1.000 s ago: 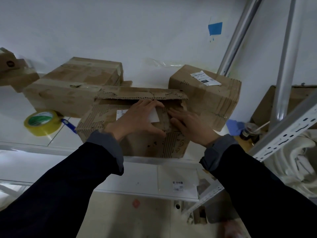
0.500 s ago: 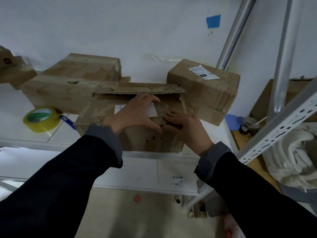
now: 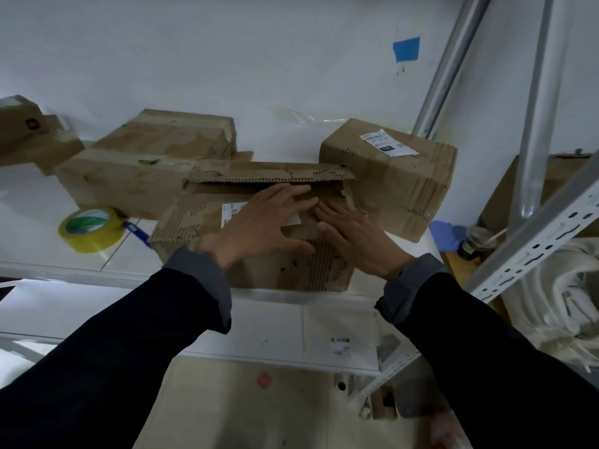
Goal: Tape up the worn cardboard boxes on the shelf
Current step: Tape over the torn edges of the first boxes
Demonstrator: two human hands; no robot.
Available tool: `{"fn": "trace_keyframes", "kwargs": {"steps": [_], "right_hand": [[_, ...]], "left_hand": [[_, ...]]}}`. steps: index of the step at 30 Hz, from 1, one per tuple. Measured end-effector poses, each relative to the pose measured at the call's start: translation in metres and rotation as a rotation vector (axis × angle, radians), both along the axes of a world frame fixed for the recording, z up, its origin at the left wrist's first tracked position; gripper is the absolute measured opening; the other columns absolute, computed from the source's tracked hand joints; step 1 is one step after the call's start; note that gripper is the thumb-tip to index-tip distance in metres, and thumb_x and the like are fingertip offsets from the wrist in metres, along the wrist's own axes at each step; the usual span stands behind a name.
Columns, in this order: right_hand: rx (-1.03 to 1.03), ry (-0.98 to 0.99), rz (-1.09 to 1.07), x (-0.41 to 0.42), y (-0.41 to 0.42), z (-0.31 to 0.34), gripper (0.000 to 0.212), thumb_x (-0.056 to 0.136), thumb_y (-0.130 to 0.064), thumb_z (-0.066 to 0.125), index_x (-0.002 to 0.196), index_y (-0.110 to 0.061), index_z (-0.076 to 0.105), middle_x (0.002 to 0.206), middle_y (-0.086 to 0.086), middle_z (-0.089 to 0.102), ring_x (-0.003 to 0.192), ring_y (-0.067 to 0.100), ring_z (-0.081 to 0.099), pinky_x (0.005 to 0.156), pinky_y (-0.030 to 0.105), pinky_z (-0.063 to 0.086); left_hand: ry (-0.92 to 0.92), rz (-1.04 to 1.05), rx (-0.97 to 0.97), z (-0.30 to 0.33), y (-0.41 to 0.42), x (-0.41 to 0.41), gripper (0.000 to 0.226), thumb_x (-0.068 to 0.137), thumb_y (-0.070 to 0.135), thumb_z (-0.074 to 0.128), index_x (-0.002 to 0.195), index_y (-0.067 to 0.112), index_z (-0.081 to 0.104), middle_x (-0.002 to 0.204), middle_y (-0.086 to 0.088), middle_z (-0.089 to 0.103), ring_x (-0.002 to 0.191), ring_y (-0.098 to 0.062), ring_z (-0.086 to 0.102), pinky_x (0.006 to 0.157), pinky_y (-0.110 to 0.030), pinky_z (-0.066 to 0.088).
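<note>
A worn cardboard box [image 3: 194,218] with torn, peeled corrugated sides stands at the front edge of the white shelf [image 3: 42,251]. Its far flap [image 3: 269,173] sticks up behind. My left hand [image 3: 262,222] lies flat on the box top, fingers spread over a white label. Beside it, my right hand [image 3: 353,231] presses flat on the right part of the top, fingertips touching the left hand's fingers. A yellow tape roll [image 3: 90,228] with a green core lies on the shelf to the left, with a blue pen [image 3: 137,233] next to it.
More cardboard boxes stand behind: a large one [image 3: 152,163] at back left, one with a label [image 3: 392,176] at back right, small ones [image 3: 26,137] far left. Grey shelf uprights [image 3: 538,124] rise on the right. A blue glove [image 3: 447,233] and white cloth [image 3: 564,299] lie beyond.
My right hand went from curled at the box's right edge to lying flat with fingers straight. The left hand stayed on the label.
</note>
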State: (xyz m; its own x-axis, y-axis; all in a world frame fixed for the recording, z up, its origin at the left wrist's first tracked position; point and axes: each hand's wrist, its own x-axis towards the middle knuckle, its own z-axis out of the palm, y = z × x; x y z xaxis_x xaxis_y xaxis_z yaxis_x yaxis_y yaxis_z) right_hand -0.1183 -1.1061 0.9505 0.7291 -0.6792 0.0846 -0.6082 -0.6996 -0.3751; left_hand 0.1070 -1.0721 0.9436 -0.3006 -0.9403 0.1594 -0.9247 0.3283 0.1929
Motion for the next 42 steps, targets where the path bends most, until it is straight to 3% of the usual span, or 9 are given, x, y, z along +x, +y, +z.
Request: {"fn": "trace_keyframes", "kwargs": {"steps": [3, 5, 8, 13, 21, 24, 31, 38, 42], "right_hand": [[-0.054, -0.008, -0.044, 0.004, -0.008, -0.006, 0.053, 0.106, -0.047, 0.025, 0.147, -0.022, 0.048, 0.148, 0.001, 0.051, 0.136, 0.018, 0.046, 0.111, 0.033, 0.035], [-0.08, -0.069, -0.134, 0.012, -0.012, 0.0, 0.046, 0.107, -0.041, 0.033, 0.111, -0.017, 0.072, 0.098, 0.002, 0.071, 0.087, 0.017, 0.066, 0.077, 0.028, 0.045], [-0.105, -0.064, -0.302, 0.032, -0.014, 0.019, 0.055, 0.106, -0.038, 0.034, 0.067, -0.012, 0.062, 0.062, 0.0, 0.055, 0.054, 0.012, 0.05, 0.063, 0.028, 0.038], [-0.379, -0.088, -0.168, 0.101, 0.006, 0.055, 0.038, 0.101, -0.031, 0.036, 0.077, -0.015, 0.06, 0.071, 0.0, 0.058, 0.07, 0.022, 0.055, 0.081, 0.037, 0.042], [-0.209, -0.238, 0.104, 0.272, 0.05, 0.072, 0.033, 0.102, -0.036, 0.047, 0.089, -0.013, 0.067, 0.071, -0.002, 0.062, 0.072, 0.02, 0.06, 0.075, 0.036, 0.047], [-0.132, -0.201, 0.168, 0.345, 0.057, 0.046, 0.031, 0.101, -0.028, 0.045, 0.088, -0.01, 0.067, 0.083, 0.007, 0.068, 0.079, 0.027, 0.064, 0.076, 0.043, 0.054], [0.098, 0.281, 0.156, 0.46, 0.07, -0.022, 0.044, 0.098, -0.016, 0.052, 0.142, -0.015, 0.049, 0.147, 0.008, 0.047, 0.134, 0.031, 0.045, 0.112, 0.043, 0.036], [-0.088, 0.282, 0.062, 0.485, 0.071, -0.069, 0.036, 0.091, -0.008, 0.051, 0.121, -0.021, 0.067, 0.127, 0.008, 0.06, 0.124, 0.028, 0.044, 0.107, 0.043, 0.034], [0.17, -0.031, 0.049, 0.475, 0.071, -0.063, 0.032, 0.092, -0.005, 0.057, 0.123, -0.01, 0.068, 0.128, 0.013, 0.063, 0.12, 0.031, 0.057, 0.103, 0.038, 0.046]], "left_hand": [[-0.117, -0.048, 0.025, 0.0, 0.006, -0.005, 0.098, 0.08, 0.088, 0.024, 0.159, 0.03, 0.02, 0.166, 0.014, 0.019, 0.153, -0.011, 0.007, 0.125, -0.036, 0.006], [-0.148, -0.031, 0.04, 0.001, 0.008, -0.007, 0.093, 0.082, 0.081, 0.023, 0.16, 0.029, 0.019, 0.165, 0.012, 0.02, 0.154, -0.011, 0.006, 0.124, -0.034, 0.002], [-0.09, -0.032, 0.008, 0.003, 0.01, -0.008, 0.082, 0.088, 0.074, 0.038, 0.156, 0.03, 0.03, 0.162, 0.012, 0.03, 0.153, -0.012, 0.012, 0.124, -0.035, 0.004], [0.276, -0.019, -0.266, 0.004, 0.028, 0.032, 0.054, 0.087, 0.062, 0.06, 0.115, 0.018, 0.075, 0.122, 0.002, 0.072, 0.117, -0.013, 0.062, 0.105, -0.025, 0.042], [0.457, 0.504, -0.575, 0.021, 0.103, 0.199, 0.029, 0.103, 0.026, 0.051, 0.087, 0.009, 0.067, 0.09, -0.005, 0.062, 0.086, -0.02, 0.056, 0.076, -0.035, 0.043], [0.473, 0.691, -0.54, 0.006, 0.13, 0.264, 0.025, 0.102, 0.026, 0.054, 0.087, 0.011, 0.068, 0.09, -0.002, 0.064, 0.084, -0.018, 0.056, 0.073, -0.031, 0.044], [0.523, 0.803, -0.279, -0.038, 0.163, 0.351, 0.014, 0.098, 0.012, 0.059, 0.098, 0.013, 0.072, 0.102, 0.0, 0.068, 0.083, -0.01, 0.059, 0.069, -0.003, 0.036], [0.63, 0.76, -0.102, -0.06, 0.162, 0.393, 0.02, 0.093, 0.005, 0.066, 0.112, 0.012, 0.068, 0.118, -0.006, 0.067, 0.098, -0.023, 0.065, 0.081, -0.012, 0.046], [0.731, 0.73, 0.025, -0.065, 0.157, 0.406, 0.058, 0.08, 0.015, 0.085, 0.133, 0.013, 0.061, 0.126, 0.0, 0.059, 0.108, -0.018, 0.059, 0.078, -0.012, 0.041]]}}
